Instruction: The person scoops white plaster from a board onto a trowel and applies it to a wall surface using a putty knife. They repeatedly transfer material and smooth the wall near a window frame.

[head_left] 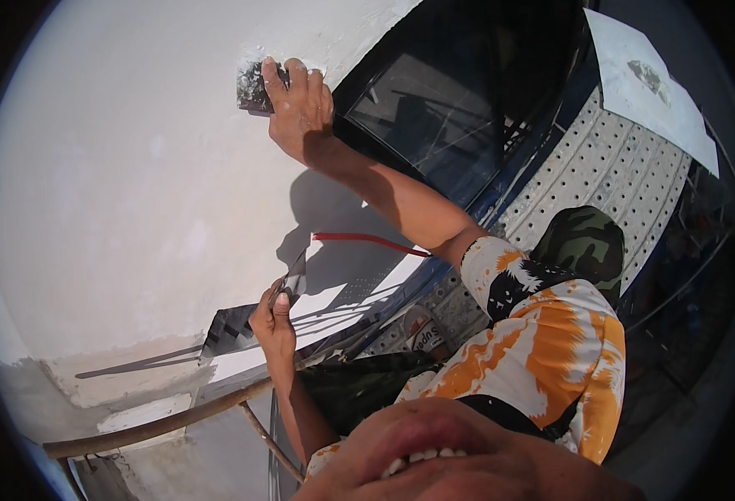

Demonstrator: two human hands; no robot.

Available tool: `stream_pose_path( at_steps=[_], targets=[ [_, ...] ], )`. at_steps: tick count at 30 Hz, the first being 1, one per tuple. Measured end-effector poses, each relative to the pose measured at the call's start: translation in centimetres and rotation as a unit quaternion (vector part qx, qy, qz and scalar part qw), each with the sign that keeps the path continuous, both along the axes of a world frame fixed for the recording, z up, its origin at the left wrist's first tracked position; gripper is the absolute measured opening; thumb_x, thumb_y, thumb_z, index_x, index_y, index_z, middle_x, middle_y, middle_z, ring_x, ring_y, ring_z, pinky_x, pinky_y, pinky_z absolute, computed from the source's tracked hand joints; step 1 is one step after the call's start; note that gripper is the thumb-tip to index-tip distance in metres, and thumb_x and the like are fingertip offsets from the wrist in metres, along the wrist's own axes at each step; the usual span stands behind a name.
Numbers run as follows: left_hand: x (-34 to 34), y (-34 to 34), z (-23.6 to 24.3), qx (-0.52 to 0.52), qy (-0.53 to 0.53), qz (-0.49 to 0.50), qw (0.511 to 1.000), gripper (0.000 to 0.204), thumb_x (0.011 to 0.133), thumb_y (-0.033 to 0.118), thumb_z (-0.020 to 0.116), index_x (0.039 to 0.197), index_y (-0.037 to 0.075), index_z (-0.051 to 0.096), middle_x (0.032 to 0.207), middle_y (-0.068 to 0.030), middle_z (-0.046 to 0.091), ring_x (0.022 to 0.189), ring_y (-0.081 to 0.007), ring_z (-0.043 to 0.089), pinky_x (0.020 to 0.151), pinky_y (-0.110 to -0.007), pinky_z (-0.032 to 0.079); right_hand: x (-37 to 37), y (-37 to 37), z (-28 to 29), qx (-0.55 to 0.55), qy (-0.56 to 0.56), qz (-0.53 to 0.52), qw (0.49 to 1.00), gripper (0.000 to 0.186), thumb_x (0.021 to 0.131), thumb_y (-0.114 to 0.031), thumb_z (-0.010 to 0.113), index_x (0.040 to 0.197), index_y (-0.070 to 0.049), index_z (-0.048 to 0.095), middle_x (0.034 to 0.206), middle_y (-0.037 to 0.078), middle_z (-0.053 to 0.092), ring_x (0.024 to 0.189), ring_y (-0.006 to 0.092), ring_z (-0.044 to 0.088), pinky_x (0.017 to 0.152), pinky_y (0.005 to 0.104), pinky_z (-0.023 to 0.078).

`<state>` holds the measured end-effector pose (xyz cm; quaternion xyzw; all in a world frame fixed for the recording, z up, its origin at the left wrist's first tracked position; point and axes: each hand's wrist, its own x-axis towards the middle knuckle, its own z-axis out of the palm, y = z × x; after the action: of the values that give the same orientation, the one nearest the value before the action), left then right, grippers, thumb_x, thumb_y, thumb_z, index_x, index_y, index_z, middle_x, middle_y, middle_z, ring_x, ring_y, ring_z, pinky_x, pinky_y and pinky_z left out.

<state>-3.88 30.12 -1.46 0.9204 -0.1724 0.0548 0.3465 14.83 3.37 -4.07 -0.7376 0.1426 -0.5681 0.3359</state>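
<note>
My right hand [300, 113] grips a small dark square tool [250, 88], flecked with white, against the white wall [117, 167] just left of a dark-framed window. Lower down, my left hand [274, 326] holds a metal blade tool [299, 271], pointed upward, close to the wall's lower part; its exact shape is hard to make out. A thin red strip [367, 239] lies between my two arms, with my shadow beside it on the wall.
The dark window [434, 117] is at upper middle. At right are a perforated metal platform [584, 159] and a white sheet [659, 108] with a grey smear. My camouflage-clad knee [576, 242] and sandalled foot [426, 330] are below. A wooden pole [159, 426] crosses lower left.
</note>
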Motion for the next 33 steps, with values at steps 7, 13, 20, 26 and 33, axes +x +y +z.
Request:
stream_pose_path(
  at_steps=[7,13,20,26,33],
  targets=[
    [-0.7,0.3,0.6,-0.023,-0.032,-0.02,0.999,0.046,0.097,0.036,0.062,0.113,-0.006,0.067,0.093,-0.0138,0.071,0.088,-0.0171,0.064,0.083,-0.031,0.05,-5.1,-2.7,-0.5,-0.099,-0.07,-0.014,0.993,0.045,0.073,-0.006,0.068,0.114,-0.024,0.071,0.114,0.002,0.064,0.1,0.0289,0.055,0.083,0.043,0.036],
    [-1.5,0.9,0.6,-0.024,-0.007,0.005,1.0,0.05,0.096,0.04,0.063,0.113,-0.007,0.067,0.09,-0.0088,0.069,0.085,-0.0146,0.06,0.08,-0.028,0.048,-1.5,-11.2,-4.1,-0.217,-0.107,-0.051,0.969,0.06,0.072,0.0,0.065,0.124,-0.031,0.068,0.118,-0.004,0.062,0.105,0.0221,0.051,0.091,0.0414,0.033],
    [-2.9,-0.3,1.9,-0.021,-0.035,-0.016,0.999,0.055,0.095,0.045,0.062,0.113,-0.007,0.067,0.092,-0.0107,0.07,0.087,-0.0156,0.062,0.083,-0.029,0.048,-2.4,-13.2,-4.4,0.03,-0.101,-0.113,0.988,0.059,0.074,0.001,0.057,0.128,-0.023,0.063,0.119,0.004,0.059,0.103,0.0333,0.052,0.09,0.0469,0.041],
    [-3.9,-0.3,1.5,-0.026,0.024,-0.014,0.999,0.046,0.096,0.037,0.064,0.112,-0.005,0.067,0.085,-0.0061,0.066,0.079,-0.0118,0.056,0.071,-0.026,0.043,0.7,-10.5,-1.2,0.173,-0.035,-0.015,0.984,0.061,0.076,0.001,0.057,0.134,-0.018,0.057,0.125,0.016,0.048,0.108,0.0408,0.045,0.094,0.0504,0.041],
    [-7.1,-5.2,-6.4,-0.418,0.1,0.154,0.89,0.019,0.097,0.02,0.061,0.097,0.0,0.064,0.076,0.0043,0.053,0.068,-0.0066,0.045,0.061,-0.024,0.036,-1.2,7.2,-1.4,-0.005,-0.03,0.042,0.999,0.072,0.076,0.003,0.059,0.143,-0.022,0.048,0.13,0.023,0.037,0.118,0.0416,0.038,0.104,0.054,0.028]
  ],
)
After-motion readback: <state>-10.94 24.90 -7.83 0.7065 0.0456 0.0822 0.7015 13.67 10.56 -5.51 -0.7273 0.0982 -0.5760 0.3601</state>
